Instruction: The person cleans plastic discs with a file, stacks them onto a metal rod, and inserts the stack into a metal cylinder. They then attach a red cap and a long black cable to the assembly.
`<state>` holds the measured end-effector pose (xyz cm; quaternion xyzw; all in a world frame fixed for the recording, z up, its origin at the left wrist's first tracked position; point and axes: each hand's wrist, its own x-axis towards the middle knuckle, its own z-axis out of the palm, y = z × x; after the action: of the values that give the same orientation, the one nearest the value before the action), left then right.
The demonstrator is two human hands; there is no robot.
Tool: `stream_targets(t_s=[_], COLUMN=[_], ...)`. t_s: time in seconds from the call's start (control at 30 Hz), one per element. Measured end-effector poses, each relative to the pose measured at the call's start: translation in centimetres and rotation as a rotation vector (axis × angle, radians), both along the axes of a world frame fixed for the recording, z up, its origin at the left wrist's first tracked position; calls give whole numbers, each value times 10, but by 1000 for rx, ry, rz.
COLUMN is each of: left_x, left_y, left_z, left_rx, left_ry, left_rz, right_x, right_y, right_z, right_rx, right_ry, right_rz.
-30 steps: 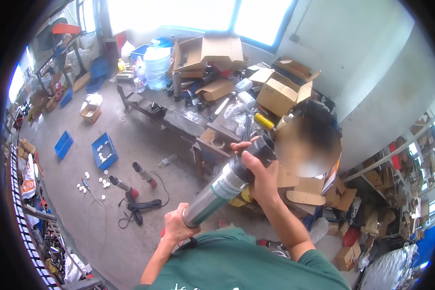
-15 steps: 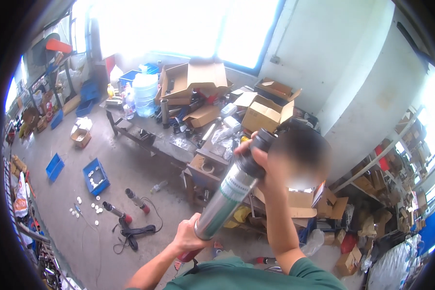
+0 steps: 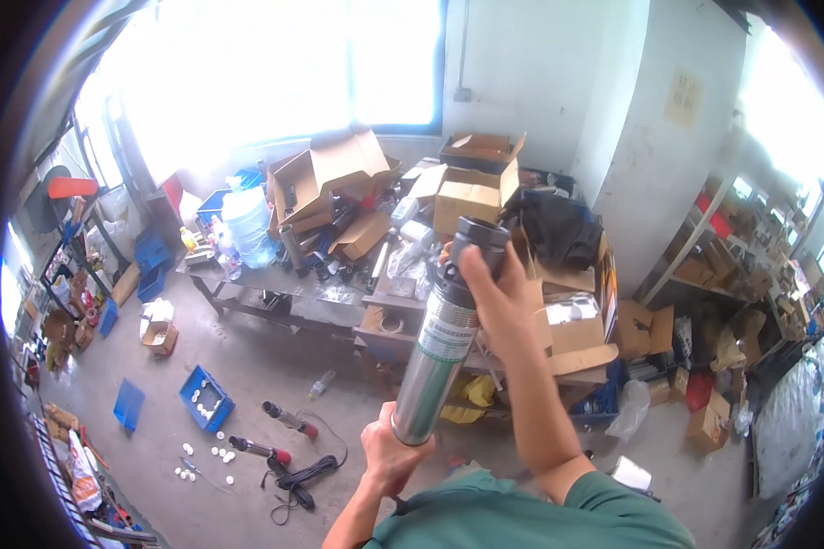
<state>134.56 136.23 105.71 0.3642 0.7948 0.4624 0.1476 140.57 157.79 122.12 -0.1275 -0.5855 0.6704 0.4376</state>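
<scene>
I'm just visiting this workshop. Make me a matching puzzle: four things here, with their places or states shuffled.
1. steel cylinder
2. large water bottle
3. black cable
4. blue tray

a. loosely bundled on the floor
b. with white discs inside
c. held up, tilted
d. standing on the bench

Pairs: 1-c, 2-d, 3-a, 4-b

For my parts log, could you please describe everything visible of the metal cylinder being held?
The metal cylinder looks silvery and shiny, with a pale printed label and a black top fitting. It tilts above the floor, upper end leaning right. The left hand grips its lower end; the right hand clasps the fitting.
</scene>
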Motion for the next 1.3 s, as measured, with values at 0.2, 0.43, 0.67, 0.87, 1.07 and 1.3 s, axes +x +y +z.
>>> stream_targets(t_s=[0.2, 0.43, 0.67, 0.87, 1.07, 1.3], left_x=[-15, -4, -22, -6, -6, -14], left_y=[11, -11, -8, -15, 0, 8], left_z=[-9, 1, -2, 23, 13, 7], left_rx=[175, -34, 174, 124, 116, 282], left_ry=[-132, 20, -84, -45, -13, -246], left_rz=[-429, -48, -143, -248, -6, -514], right_x=[-51, 9, -24, 22, 19, -41], right_y=[85, -3, 27, 13, 0, 56], right_z=[-28, -12, -10, 23, 37, 19], right_rx=[16, 132, 307, 306, 435, 155], right_ry=[904, 147, 102, 211, -168, 749], right_rz=[1333, -34, 119, 36, -200, 1067])
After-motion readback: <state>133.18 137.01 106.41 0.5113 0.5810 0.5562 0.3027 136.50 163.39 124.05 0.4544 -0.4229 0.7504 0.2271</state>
